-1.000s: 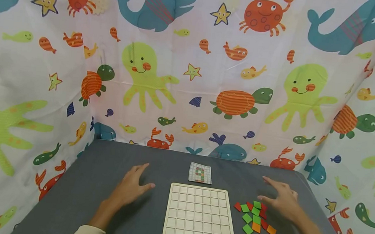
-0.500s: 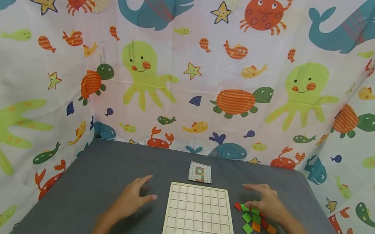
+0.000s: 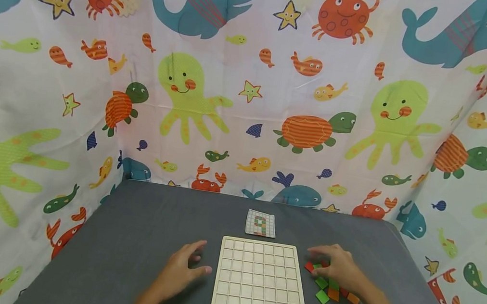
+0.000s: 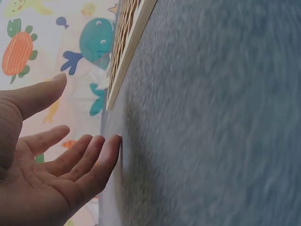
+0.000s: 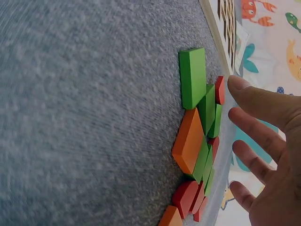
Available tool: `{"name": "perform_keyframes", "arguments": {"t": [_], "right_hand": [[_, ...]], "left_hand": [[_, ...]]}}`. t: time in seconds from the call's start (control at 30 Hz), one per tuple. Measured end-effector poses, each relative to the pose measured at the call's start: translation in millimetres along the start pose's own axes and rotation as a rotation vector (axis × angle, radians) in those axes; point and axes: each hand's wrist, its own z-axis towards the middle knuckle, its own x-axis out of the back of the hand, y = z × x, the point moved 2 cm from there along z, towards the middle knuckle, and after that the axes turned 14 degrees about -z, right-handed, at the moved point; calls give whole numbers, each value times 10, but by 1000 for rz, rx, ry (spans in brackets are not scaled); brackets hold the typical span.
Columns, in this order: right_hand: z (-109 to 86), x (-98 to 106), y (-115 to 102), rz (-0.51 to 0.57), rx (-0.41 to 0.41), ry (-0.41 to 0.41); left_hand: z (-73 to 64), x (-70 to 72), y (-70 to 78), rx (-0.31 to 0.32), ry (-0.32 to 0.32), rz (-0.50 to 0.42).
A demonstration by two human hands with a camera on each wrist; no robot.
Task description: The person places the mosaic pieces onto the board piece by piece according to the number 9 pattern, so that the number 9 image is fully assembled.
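My right hand [image 3: 339, 267] hovers over a loose pile of small coloured blocks, fingers spread and holding nothing. Among them are a green block [image 5: 194, 77], an orange block [image 5: 188, 141] and a red one with a curved side [image 5: 186, 195]; in the head view the hand hides part of the pile. To the left of the pale wooden grid board [image 3: 258, 282], my left hand [image 3: 183, 268] is held with thumb and fingers apart, nothing between them. The left wrist view shows its fingers [image 4: 96, 172] relaxed, close above the table.
Beyond the board lies a small card [image 3: 261, 223] printed with a grid and a red and green pattern. A dark grey cloth [image 3: 155, 221] covers the table. Behind and at both sides hangs a curtain [image 3: 236, 137] with sea animals.
My right hand has moved left and down, from the right of the blocks to over them. My left hand has come a little nearer the board. Blocks, board and card stay put.
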Motion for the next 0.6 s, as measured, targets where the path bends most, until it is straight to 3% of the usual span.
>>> {"name": "perform_keyframes", "arguments": {"t": [0.13,0.2,0.37,0.6], "right_hand": [[-3,-24,-5,7,11,-5],[-2,-36,-5,4,23,-1],[14,-79,-4,-15,33,1],[13,-104,-30,-16,30,-9]], "left_hand": [[-11,-66,-21,-16,-29,-13],[-17,-103,-25,-14,-53,-66],[-33,-189,-41,40,-104,-262],[-44,-274,-56,94,-122,-335]]}}
